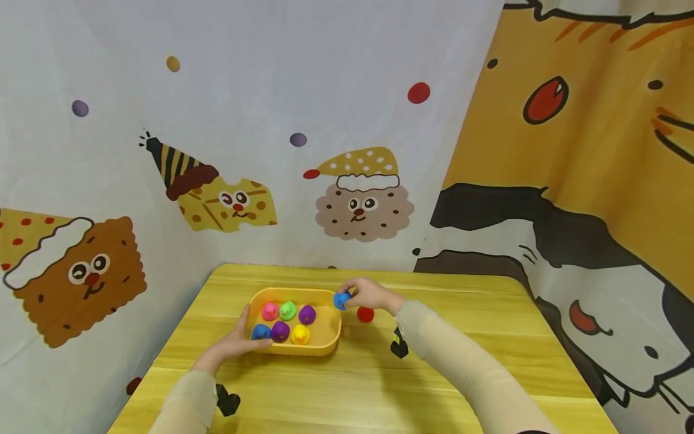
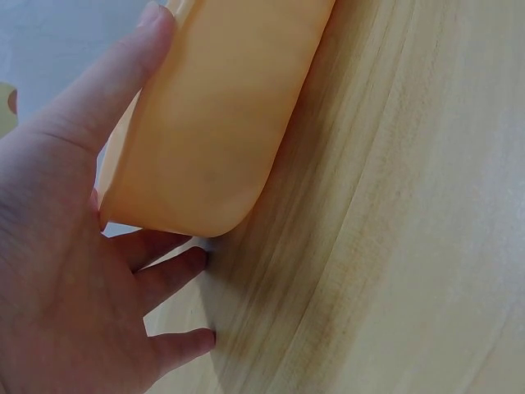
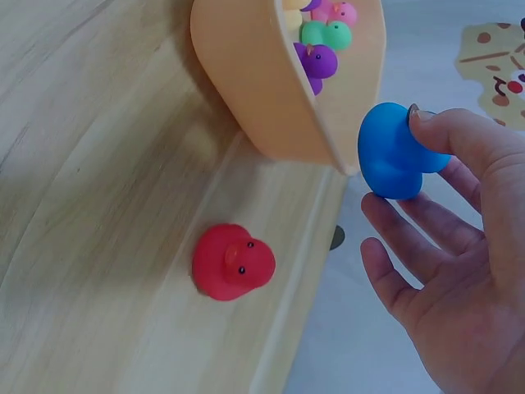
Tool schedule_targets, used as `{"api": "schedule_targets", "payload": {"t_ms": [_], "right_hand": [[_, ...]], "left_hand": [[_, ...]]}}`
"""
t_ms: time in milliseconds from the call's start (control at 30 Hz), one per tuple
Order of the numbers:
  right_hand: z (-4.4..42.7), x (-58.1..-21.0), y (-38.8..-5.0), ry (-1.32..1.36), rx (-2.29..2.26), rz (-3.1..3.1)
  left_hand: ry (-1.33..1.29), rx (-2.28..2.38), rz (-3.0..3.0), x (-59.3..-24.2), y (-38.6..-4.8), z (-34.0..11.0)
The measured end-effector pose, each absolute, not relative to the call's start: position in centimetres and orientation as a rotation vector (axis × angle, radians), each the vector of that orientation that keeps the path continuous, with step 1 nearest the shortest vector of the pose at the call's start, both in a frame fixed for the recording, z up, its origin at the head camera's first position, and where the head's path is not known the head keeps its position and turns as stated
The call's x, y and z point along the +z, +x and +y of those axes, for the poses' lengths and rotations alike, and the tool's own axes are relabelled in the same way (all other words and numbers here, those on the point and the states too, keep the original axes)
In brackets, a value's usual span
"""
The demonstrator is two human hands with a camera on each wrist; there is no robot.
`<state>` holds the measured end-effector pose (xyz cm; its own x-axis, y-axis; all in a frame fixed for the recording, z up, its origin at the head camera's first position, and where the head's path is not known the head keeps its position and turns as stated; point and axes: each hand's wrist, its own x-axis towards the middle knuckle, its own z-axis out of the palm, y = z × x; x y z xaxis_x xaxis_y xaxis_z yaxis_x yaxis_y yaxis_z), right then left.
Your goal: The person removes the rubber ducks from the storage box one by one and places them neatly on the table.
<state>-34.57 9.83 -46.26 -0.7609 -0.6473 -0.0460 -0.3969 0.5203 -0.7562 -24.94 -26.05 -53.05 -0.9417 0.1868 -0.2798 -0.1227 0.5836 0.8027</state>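
Observation:
My right hand point(image 1: 371, 294) pinches a blue rubber duck point(image 3: 392, 152) between thumb and fingertips, up at the right end of a yellow-orange plastic basin point(image 1: 325, 349). Inside the basin sit a pink duck point(image 1: 270, 311), a green duck point(image 1: 287, 310), a yellow duck point(image 1: 300, 334), another blue duck point(image 1: 261, 332) and two purple ducks, one at the back point(image 1: 306, 314) and one in front point(image 1: 279, 331). My left hand point(image 1: 238, 342) holds the basin's near left corner, the thumb point(image 2: 131, 70) along its rim. Below the right hand, a red duck point(image 3: 231, 263) lies on the table outside the basin.
The wood-grain table point(image 1: 303, 392) reaches back to a hanging cloth point(image 1: 347, 72) printed with cartoon food. On the right hangs a cloth point(image 1: 596, 181) with large animal faces. A black device point(image 1: 399, 343) shows by the right wrist, another point(image 1: 227, 400) by the left.

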Motion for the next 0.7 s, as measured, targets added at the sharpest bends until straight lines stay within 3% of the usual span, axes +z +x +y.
{"api": "schedule_targets", "payload": {"t_ms": [700], "right_hand": [[13.4, -46.6, -34.7, -0.836, -1.046, 2.527]], "left_hand": [[0.082, 1.316, 2.48, -52.7, -24.7, -26.0]]}}
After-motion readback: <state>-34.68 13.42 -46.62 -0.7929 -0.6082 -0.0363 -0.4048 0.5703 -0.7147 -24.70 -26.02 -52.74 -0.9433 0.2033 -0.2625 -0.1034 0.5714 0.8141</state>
